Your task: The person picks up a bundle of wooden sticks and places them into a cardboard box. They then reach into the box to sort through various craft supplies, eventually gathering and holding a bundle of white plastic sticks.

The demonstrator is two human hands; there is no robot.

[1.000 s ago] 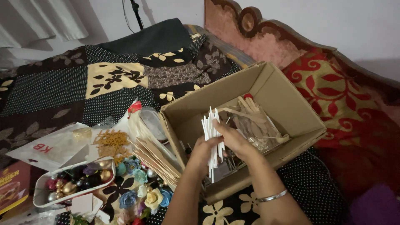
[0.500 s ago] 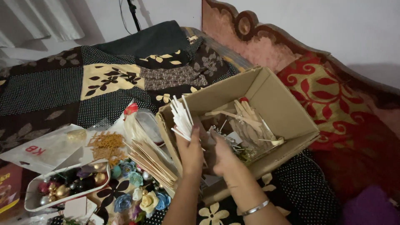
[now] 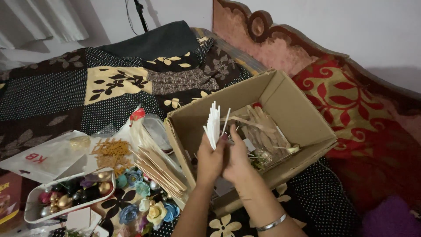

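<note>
Thin white strips [image 3: 214, 125], bunched upright, fanned over cardboard box [image 3: 302, 118].

Head view, steeply down, close.

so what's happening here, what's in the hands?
A person sits at a patchwork bedspread with both hands over an open cardboard box. The left hand and right hand are pressed together around a bundle of thin white strips, held upright above the box. Inside the box lie tan packets. To the left sit a stack of wooden pieces, paper flowers and a tray of beads.
</note>
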